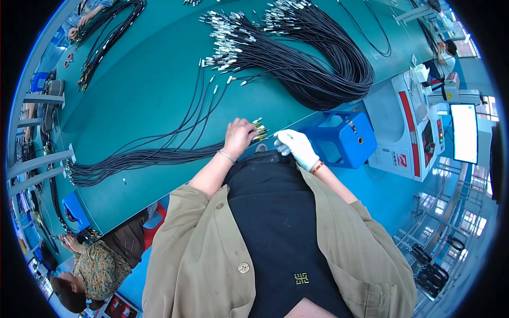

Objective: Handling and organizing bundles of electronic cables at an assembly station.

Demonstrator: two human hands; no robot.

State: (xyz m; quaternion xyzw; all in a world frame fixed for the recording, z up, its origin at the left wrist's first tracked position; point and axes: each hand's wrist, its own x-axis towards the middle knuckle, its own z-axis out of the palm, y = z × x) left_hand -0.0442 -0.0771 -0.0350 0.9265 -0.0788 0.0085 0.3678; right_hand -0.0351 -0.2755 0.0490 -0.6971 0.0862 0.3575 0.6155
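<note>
My bare left hand is closed round the end of a bundle of black cables at the table's near edge. Their brass-coloured and white connector tips stick out past its fingers. Just to the right is my right hand in a white glove, its thumb and fingers drawn together close to those tips. Whatever lies between the gloved fingers is too small to tell. The bundle runs left along the green table. A few loose cables curve away from it to white-sleeved ends.
A large looped bundle of black cables lies at the back right. Another bundle is at the far left by a co-worker's hands. A blue stool stands beside a white machine. One person works at the lower left.
</note>
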